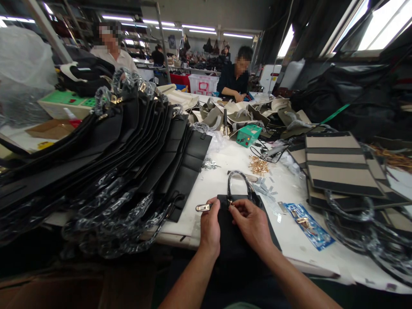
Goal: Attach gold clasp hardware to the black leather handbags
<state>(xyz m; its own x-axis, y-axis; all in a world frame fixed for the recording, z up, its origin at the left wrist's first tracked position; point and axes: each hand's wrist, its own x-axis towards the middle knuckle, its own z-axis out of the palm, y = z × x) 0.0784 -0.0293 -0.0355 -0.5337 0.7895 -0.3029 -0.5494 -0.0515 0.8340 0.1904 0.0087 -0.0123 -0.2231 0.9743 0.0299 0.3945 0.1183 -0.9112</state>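
A black leather handbag [240,240] lies flat on the white table [180,227] in front of me, its looped black handle [240,186] rising at the top edge. My left hand [210,225] is at the bag's top left corner, with a gold-toned metal clasp [202,207] poking out from between its fingers. My right hand [249,223] pinches a small gold fitting [231,202] at the handle's base. The fingertips of my two hands nearly meet there, partly hiding the fitting.
A tall overlapping row of black bags [128,146] with plastic-wrapped handles lies to the left. Striped beige-and-black bags [341,165] lie to the right. Loose gold hardware [258,165], a teal box [249,135] and a blue printed card [309,225] sit on the table. Co-workers sit beyond.
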